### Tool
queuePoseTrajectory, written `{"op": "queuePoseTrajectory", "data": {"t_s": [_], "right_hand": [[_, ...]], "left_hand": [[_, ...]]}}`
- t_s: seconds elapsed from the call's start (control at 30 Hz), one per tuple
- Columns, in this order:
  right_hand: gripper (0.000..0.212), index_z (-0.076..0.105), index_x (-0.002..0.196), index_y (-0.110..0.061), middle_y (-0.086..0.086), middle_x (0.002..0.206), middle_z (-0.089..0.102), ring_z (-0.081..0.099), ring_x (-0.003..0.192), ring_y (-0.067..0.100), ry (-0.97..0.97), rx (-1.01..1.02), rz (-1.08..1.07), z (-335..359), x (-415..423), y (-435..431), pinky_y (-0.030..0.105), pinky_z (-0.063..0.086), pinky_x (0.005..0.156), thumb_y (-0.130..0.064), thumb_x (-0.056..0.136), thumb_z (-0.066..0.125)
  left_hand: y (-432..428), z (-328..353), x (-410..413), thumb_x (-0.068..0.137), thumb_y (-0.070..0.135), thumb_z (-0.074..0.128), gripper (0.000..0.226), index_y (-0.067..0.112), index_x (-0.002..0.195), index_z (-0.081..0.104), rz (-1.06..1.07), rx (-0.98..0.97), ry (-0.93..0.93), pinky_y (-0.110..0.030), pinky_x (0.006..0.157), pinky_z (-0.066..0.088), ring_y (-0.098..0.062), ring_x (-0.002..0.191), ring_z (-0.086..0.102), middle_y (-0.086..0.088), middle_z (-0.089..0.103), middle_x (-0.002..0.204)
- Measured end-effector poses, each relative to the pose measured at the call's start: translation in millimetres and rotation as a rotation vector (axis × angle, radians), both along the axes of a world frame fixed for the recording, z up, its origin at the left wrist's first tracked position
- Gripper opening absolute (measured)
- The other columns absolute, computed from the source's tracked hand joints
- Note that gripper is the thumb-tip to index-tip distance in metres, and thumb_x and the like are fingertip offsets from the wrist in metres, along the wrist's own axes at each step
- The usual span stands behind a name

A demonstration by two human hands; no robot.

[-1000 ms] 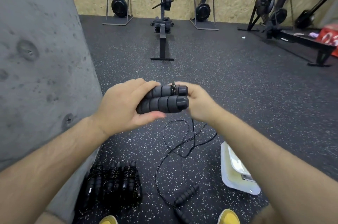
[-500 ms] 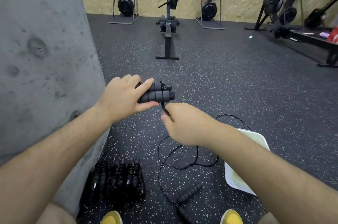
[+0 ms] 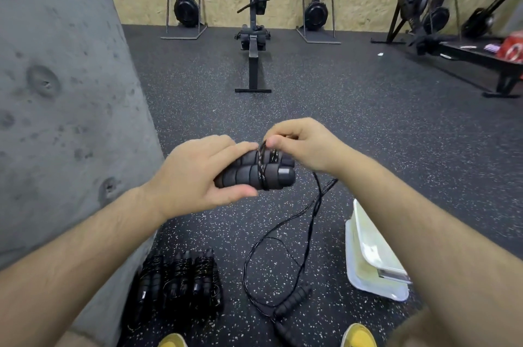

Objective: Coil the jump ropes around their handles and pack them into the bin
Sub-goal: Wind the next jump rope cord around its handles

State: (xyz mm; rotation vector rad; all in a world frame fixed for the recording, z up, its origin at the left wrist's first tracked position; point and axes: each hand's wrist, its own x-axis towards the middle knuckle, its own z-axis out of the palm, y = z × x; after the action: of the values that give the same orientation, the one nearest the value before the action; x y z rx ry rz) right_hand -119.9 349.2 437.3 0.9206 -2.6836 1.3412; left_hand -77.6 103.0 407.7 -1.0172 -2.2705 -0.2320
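Note:
My left hand [image 3: 195, 177] grips two black foam jump rope handles [image 3: 271, 174] held side by side, with a few turns of black rope around them. Just above their right end, my right hand [image 3: 305, 143] pinches the rope [image 3: 314, 205], which hangs in loops down to the floor. Several coiled jump ropes [image 3: 181, 281] lie in a row on the floor at lower left. Another loose jump rope's handles [image 3: 291, 301] lie on the floor between my feet. A white plastic bin [image 3: 368, 261] sits on the floor at lower right, partly hidden by my right forearm.
A grey concrete pillar [image 3: 65, 97] stands close on the left. Rowing machines [image 3: 254, 24] and other gym machines line the plywood back wall. A black bench [image 3: 481, 58] with a red item stands at far right. My yellow shoes [image 3: 359, 335] show at the bottom edge.
My right hand has come up from below the handles to above their right end, carrying the rope over them. More turns of rope lie around the handles. The view tilted slightly.

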Motion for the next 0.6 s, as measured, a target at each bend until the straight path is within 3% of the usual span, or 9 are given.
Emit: {"op": "queuePoseTrajectory", "data": {"t_s": [0.13,0.23,0.3,0.37,0.5,0.6], "right_hand": [[0.032,0.067,0.083,-0.028,-0.008,0.075,0.066,0.054,0.069,0.015,-0.166,-0.083,-0.072,-40,12,-22,0.034,0.045,0.064,-0.001,0.095,0.054],[0.025,0.053,0.089,-0.027,-0.006,0.075,0.057,0.050,0.062,0.013,-0.278,-0.013,-0.171,-55,36,-46,0.039,0.048,0.061,-0.026,0.107,0.037],[0.020,0.051,0.102,-0.026,-0.003,0.078,0.056,0.054,0.067,0.016,-0.276,0.019,-0.155,-55,50,-55,0.046,0.053,0.068,-0.033,0.108,0.033],[0.017,0.049,0.113,-0.020,0.002,0.082,0.058,0.057,0.069,0.019,-0.298,0.080,-0.130,-52,55,-58,0.047,0.057,0.075,-0.030,0.107,0.036],[0.015,0.048,0.109,-0.013,0.004,0.075,0.061,0.064,0.059,0.019,-0.543,-0.018,-0.048,-41,58,-56,0.035,0.055,0.057,-0.023,0.108,0.037],[0.017,0.051,0.110,-0.005,0.004,0.072,0.062,0.068,0.064,0.023,-0.553,-0.073,-0.027,-35,56,-52,0.033,0.055,0.055,-0.019,0.107,0.041]], "left_hand": [[5,6,2,0.090,0.078,0.039,0.074,0.027,0.143,0.047,0.129,0.075,0.003,-0.034,0.069,0.051,-0.019,0.086,0.062,0.005,0.062,0.093],[4,4,-7,0.092,0.075,0.041,0.068,0.037,0.148,0.042,0.218,0.065,0.009,-0.037,0.063,0.052,-0.023,0.081,0.061,0.002,0.059,0.090],[4,-1,-16,0.095,0.074,0.039,0.065,0.037,0.147,0.048,0.237,-0.008,0.053,-0.038,0.059,0.050,-0.025,0.076,0.058,-0.001,0.057,0.088],[3,-4,-21,0.095,0.074,0.040,0.064,0.037,0.145,0.053,0.264,-0.053,0.073,-0.037,0.056,0.048,-0.025,0.072,0.055,-0.003,0.055,0.087],[2,-9,-23,0.095,0.075,0.041,0.064,0.038,0.145,0.053,0.297,-0.069,0.075,-0.035,0.055,0.045,-0.024,0.071,0.053,-0.003,0.053,0.085],[1,-7,-24,0.095,0.075,0.039,0.063,0.039,0.145,0.053,0.329,-0.080,0.086,-0.033,0.054,0.042,-0.025,0.069,0.052,-0.004,0.052,0.084]]}}
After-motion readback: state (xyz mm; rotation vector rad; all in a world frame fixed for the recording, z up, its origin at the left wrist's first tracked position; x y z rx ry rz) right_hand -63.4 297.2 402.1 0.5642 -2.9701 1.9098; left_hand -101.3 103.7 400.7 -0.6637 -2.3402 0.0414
